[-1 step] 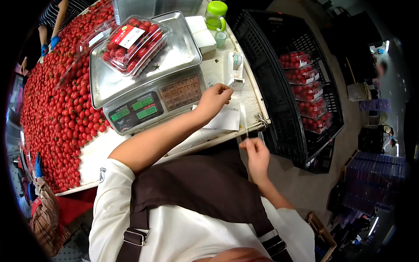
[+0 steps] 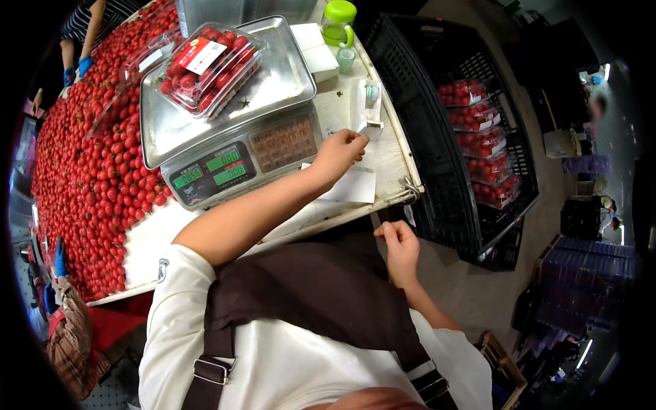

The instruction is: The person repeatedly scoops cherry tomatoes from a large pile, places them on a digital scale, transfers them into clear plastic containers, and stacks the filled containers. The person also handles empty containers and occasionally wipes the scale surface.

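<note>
My left hand reaches across the white table, just right of the steel weighing scale. Its fingers pinch the near end of a white label strip lying on the table. A sheet of white paper lies under my wrist. A clear clamshell of small red tomatoes sits on the scale's pan. My right hand hovers below the table's edge in front of my brown apron, fingers curled together with nothing visible in them.
A big pile of loose red tomatoes covers the table's left side. A black crate on the right holds packed clamshells. A green-lidded cup stands at the back. Other people's blue-gloved hands work at the far left.
</note>
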### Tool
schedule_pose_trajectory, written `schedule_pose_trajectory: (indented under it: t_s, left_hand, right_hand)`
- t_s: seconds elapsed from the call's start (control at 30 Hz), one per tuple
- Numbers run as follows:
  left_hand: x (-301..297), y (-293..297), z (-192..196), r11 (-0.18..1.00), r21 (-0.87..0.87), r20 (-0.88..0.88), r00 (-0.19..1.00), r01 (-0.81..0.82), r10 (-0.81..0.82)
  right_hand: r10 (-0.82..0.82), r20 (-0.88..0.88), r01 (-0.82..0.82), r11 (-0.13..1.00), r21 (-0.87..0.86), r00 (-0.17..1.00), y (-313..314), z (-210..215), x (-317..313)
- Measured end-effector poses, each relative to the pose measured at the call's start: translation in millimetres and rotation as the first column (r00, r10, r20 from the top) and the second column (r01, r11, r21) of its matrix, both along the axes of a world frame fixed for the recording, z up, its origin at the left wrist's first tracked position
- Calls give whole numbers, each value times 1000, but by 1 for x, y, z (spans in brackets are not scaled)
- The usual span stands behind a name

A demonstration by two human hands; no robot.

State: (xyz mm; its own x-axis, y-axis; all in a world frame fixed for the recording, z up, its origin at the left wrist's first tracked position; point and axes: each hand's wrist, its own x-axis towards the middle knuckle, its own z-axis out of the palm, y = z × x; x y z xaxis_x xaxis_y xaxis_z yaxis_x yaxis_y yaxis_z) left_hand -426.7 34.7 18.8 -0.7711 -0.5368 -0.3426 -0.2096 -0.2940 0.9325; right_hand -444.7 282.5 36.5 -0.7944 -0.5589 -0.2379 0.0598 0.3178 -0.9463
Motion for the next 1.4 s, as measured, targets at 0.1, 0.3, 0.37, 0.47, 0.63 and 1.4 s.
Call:
schedule_pose_trajectory:
  t_s: [0.1, 0.3, 0.37, 0.47, 0.63, 1.4]
  left_hand:
    - [-26, 5, -17, 965, 259, 44, 998, -50, 40]
    - [-60, 18, -34, 903, 386, 106, 981, -190, 162]
    - [-67, 17, -34, 909, 351, 133, 972, -227, 192]
    - [-69, 15, -62, 953, 238, 284, 952, -186, 115]
    - [0, -4, 28, 862, -379, -216, 938, -337, 272]
    - [165, -96, 83, -119, -894, -443, 809, -433, 386]
  right_hand:
    - [-1, 42, -4, 994, 109, 999, 15, -27, 2]
    - [26, -9, -25, 991, 129, 1000, 11, -57, -3]
    - [85, -19, -81, 985, 155, 996, 8, -61, -8]
    - [180, 33, -183, 951, 250, 983, 13, -46, -8]
    - [275, 200, -271, 961, -48, 940, -9, -21, -16]
    - [632, 40, -631, 775, -47, 774, -242, 50, -29]
